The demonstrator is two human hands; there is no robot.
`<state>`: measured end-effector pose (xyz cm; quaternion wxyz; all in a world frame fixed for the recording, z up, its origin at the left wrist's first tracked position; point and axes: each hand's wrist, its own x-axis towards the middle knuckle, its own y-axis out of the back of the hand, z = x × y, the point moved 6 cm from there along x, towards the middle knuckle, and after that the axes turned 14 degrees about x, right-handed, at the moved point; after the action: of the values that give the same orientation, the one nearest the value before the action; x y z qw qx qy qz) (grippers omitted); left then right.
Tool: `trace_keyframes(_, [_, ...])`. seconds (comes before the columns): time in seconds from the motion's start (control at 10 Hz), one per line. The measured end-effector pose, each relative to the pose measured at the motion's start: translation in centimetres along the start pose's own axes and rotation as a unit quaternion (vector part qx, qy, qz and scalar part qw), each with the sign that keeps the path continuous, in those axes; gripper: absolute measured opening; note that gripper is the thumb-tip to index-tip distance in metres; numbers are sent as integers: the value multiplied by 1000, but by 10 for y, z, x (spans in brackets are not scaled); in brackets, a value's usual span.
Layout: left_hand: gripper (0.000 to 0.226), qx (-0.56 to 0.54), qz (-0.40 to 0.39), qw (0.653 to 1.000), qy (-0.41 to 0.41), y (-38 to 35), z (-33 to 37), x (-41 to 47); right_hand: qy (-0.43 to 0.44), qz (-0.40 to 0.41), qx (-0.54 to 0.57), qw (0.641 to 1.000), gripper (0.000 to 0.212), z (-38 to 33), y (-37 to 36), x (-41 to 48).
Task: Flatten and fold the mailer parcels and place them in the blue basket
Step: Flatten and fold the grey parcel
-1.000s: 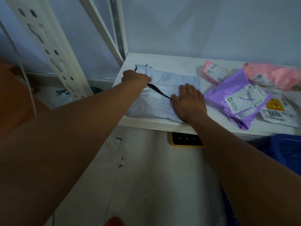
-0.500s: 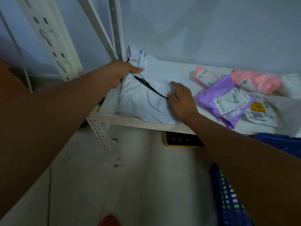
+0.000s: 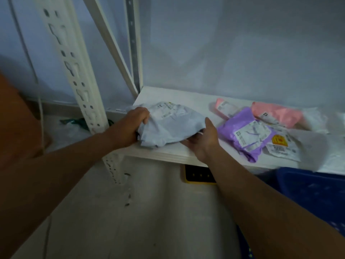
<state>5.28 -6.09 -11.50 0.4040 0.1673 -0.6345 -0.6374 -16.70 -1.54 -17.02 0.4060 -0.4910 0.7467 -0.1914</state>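
A pale grey-blue mailer parcel, folded over into a bundle, lies at the left front of the white shelf. My left hand grips its left end with curled fingers. At its right end my right hand is slid under the fold, thumb up against the side. A purple mailer with a white label lies to the right, with two pink mailers behind it. A corner of the blue basket shows below the shelf at the right.
A white perforated rack post and a diagonal brace stand left of the shelf. A white labelled mailer with a yellow sticker lies at the right. A yellow and black box sits under the shelf, above a pale floor.
The grey-blue mailer has been folded over from spread flat into a compact bundle. My left hand pulled its far end toward me, and my right hand went from pressing on top to cupping its right end.
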Motion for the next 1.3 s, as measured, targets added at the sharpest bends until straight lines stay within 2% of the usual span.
trace_keyframes(0.1, [38, 8, -13, 998, 67, -6, -9, -14, 18, 16, -2, 1000, 41, 1, 1, 0])
trace_keyframes(0.2, [70, 37, -11, 983, 180, -13, -27, -19, 54, 83, -113, 989, 37, -1, 8, -2])
trace_keyframes(0.3, [69, -23, 2, 973, 230, -24, -44, -14, 79, 92, -209, 970, 31, -3, 11, -4])
trace_keyframes(0.4, [60, -101, 62, 928, 355, -18, -54, -12, 83, 117, -198, 970, 21, -6, 16, -2])
trace_keyframes(0.5, [54, -95, 59, 850, 514, -12, -55, -9, 137, 128, -165, 968, 15, -25, 19, 3])
trace_keyframes(0.6, [85, -103, -24, 838, 536, -20, -51, -3, 33, 80, -93, 992, 36, -18, 12, 9])
trace_keyframes(0.7, [120, -118, -64, 816, 563, -19, -47, -1, 9, 72, -163, 984, 18, -9, -3, 14])
trace_keyframes(0.8, [135, -141, -91, 812, 559, -17, -42, 7, 45, 114, -198, 973, 1, -2, -8, 16])
trace_keyframes(0.9, [119, -163, -85, 827, 531, -19, -48, 11, 115, 101, -187, 970, 6, -4, -14, 11])
trace_keyframes(1.0, [106, -145, -92, 853, 494, -12, -47, 9, 136, 97, -201, 965, 46, -14, -18, 15])
trace_keyframes(1.1, [98, -138, -68, 873, 463, -13, -48, 8, 171, 140, -369, 903, 81, -26, -23, 1])
trace_keyframes(1.2, [96, -72, -51, 906, 415, -18, -38, 4, 109, 123, -315, 935, 48, -24, -14, 7])
trace_keyframes(1.3, [121, -14, -94, 904, 417, -17, -36, 6, 33, 106, -361, 926, 44, -22, -17, 20])
